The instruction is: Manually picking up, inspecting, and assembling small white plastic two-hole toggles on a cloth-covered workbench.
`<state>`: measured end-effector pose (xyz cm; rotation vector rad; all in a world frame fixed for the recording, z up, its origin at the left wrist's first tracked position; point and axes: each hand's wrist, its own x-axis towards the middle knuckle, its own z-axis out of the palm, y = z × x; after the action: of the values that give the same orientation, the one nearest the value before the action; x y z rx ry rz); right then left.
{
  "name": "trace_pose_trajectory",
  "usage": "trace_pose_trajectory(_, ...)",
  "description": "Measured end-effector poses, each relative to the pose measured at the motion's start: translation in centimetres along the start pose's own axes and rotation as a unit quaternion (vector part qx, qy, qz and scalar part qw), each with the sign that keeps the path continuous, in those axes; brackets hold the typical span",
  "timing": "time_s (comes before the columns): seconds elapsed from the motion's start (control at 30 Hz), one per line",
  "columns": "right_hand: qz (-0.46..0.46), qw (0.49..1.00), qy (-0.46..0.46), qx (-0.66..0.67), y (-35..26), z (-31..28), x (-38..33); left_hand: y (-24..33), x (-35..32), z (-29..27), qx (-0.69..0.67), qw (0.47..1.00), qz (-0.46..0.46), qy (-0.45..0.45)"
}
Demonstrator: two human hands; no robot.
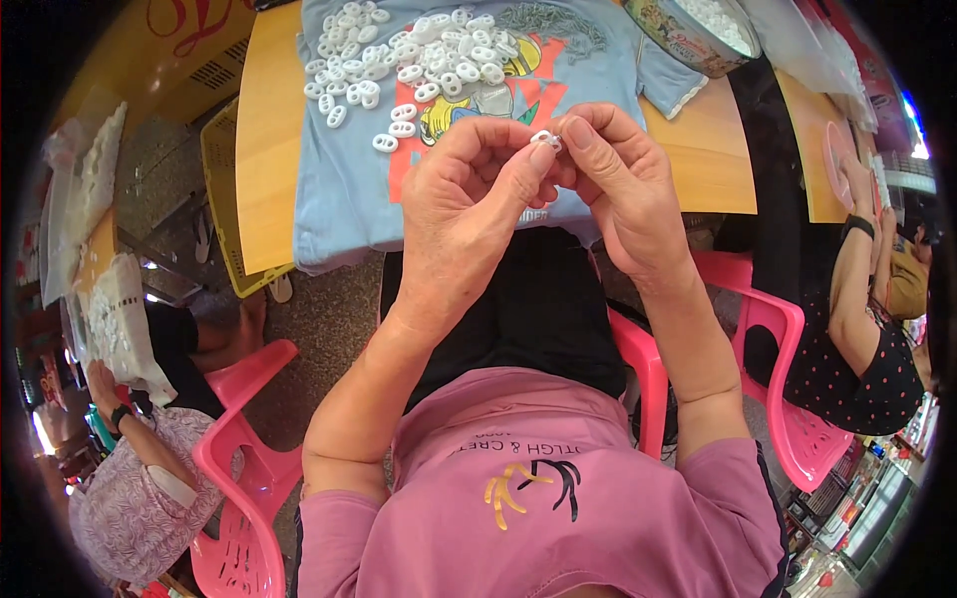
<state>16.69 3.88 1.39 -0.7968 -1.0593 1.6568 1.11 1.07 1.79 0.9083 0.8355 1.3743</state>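
Observation:
Between my two hands, above the near part of a blue printed cloth [339, 199], is a small white plastic piece [544, 138] with holes. My left hand [474, 194] pinches it between thumb and fingers. From the other side, my right hand [623, 184] closes thumb and forefinger on its edge; a small shiny bit shows there, too small to name. Beyond my hands lies a heap of white oval two-holed pieces [439, 55], with a few loose ones at its near left side. A tangle of thin greyish metal parts [558, 28] lies right of the heap.
A round printed tin [688, 50] holding small white pieces stands at the far right of the wooden table [264, 169]. A yellow crate [224, 189] is at the left. Pink chairs [244, 468] and other people at work sit on both sides.

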Motion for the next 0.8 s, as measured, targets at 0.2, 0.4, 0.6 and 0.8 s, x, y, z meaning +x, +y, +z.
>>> trace_pose_trajectory(0.2,-0.061,0.991,0.014,-0.123,-0.1,0.2,-0.1,0.0,-0.1,0.0,0.013,1.0,0.001,0.001)
trace_pose_trajectory(0.4,-0.081,0.978,-0.003,-0.192,-0.2,0.1,-0.1,0.0,-0.2,-0.3,0.083,0.996,0.004,0.012)
trace_pose_trajectory(0.6,-0.045,0.976,0.016,-0.213,0.2,0.4,-0.1,-0.6,0.3,-1.1,0.073,0.997,-0.03,0.005)
trace_pose_trajectory(0.8,-0.079,0.963,-0.045,-0.254,-1.0,-0.9,0.0,0.1,0.6,-1.6,0.048,0.996,-0.06,-0.037)
